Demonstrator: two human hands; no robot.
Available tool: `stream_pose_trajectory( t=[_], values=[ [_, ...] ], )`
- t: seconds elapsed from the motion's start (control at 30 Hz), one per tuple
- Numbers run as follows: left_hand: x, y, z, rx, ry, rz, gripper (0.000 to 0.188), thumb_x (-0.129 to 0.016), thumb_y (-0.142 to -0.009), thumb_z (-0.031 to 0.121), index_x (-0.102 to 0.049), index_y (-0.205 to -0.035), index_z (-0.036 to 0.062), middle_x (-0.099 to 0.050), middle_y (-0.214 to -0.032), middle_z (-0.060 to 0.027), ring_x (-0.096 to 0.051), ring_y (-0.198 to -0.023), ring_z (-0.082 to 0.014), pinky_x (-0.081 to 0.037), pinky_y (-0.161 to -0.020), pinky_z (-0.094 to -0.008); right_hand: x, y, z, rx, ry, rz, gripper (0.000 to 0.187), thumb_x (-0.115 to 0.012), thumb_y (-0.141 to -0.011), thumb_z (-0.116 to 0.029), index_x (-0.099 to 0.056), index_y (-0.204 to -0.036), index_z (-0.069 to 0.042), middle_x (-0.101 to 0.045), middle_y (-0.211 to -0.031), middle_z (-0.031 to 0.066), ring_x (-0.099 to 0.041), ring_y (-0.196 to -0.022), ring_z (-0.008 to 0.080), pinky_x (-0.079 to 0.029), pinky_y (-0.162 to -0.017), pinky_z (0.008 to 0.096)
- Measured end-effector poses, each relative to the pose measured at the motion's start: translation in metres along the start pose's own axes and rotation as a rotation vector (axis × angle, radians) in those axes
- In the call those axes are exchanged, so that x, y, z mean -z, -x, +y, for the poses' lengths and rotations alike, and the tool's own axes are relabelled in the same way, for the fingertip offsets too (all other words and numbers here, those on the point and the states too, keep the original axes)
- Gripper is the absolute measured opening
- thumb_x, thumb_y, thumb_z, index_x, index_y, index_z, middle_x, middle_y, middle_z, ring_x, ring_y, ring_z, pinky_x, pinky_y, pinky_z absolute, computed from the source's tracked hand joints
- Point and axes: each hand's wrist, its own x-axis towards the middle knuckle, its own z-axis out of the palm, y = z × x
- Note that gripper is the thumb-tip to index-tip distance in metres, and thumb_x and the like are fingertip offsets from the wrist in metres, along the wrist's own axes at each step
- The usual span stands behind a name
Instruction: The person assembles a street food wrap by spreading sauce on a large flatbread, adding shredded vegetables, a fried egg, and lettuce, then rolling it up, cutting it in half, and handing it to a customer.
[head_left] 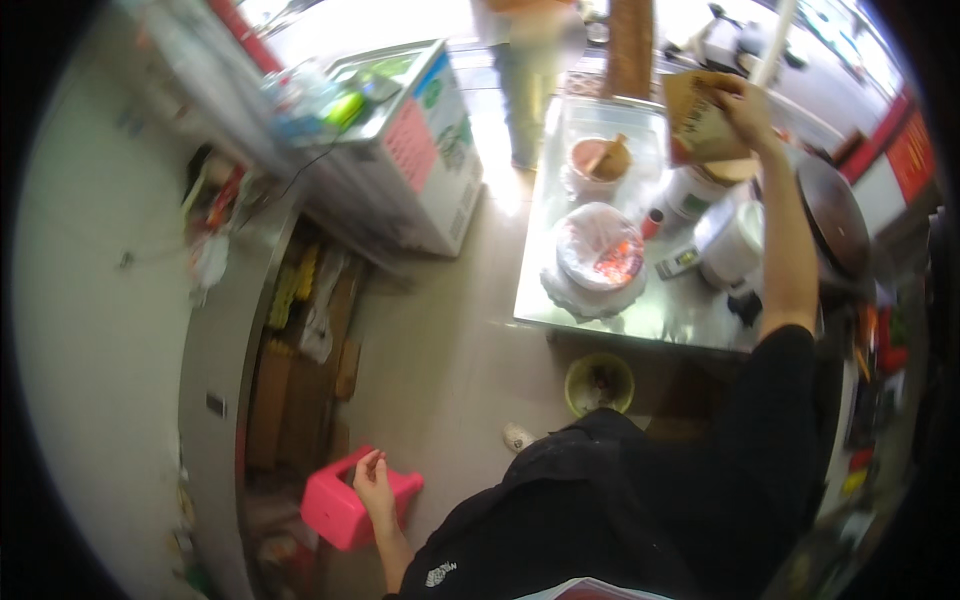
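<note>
A brown kraft paper bag with dark print is gripped at its upper right by my right hand, over the far right of the steel table. Under the bag stand white tubs, one partly covered by a wooden board. My left hand hangs low at the left, with loosely bent fingers and nothing visible in them. In the picture it overlaps a pink plastic stool; whether they touch I cannot tell.
On the steel table sit a plastic-lined bowl of red-orange food, a tub with a wooden scoop, and a red-capped bottle. A yellow-green bin stands below. A chest freezer is far left; a blurred person stands beyond.
</note>
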Motion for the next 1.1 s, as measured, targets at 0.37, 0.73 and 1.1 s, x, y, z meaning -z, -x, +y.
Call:
stream_pose_trajectory(
  t=[0.37,0.73,1.1],
  values=[
    [-0.192,-0.171,0.123,-0.236,0.094,-0.699,0.019,-0.055,-0.088,0.005,-0.059,-0.105,-0.0028,-0.064,-0.100,-0.0098,-0.061,-0.093,-0.0152,-0.047,-0.084,-0.0260,-0.163,-0.026,0.017,-0.088,0.125,0.232,0.027,-0.063,-0.075,-0.027,-0.064,-0.092,-0.006,-0.066,-0.083,0.0138,-0.064,-0.079,0.0293,-0.048,-0.072,0.0366],
    [-0.358,-0.264,0.246,-0.481,-0.053,-1.076,0.020,-0.057,-0.086,0.007,-0.061,-0.102,-0.0023,-0.066,-0.096,-0.0111,-0.063,-0.091,-0.0174,-0.049,-0.082,-0.0286,-0.283,-0.079,0.100,-0.387,0.158,0.256,0.021,-0.057,-0.076,-0.016,-0.059,-0.093,-0.005,-0.062,-0.092,0.0160,-0.060,-0.088,0.0334,-0.047,-0.079,0.0411],
    [-0.622,-0.396,0.257,-0.450,-0.086,-1.231,0.024,-0.053,-0.087,0.005,-0.057,-0.109,-0.0035,-0.062,-0.097,-0.0072,-0.057,-0.084,-0.0117,-0.046,-0.076,-0.0253,-0.342,-0.060,0.143,-0.503,0.117,0.263,0.011,-0.058,-0.074,-0.009,-0.056,-0.083,-0.003,-0.059,-0.083,0.0120,-0.056,-0.084,0.0316,-0.046,-0.074,0.0402]
  ],
)
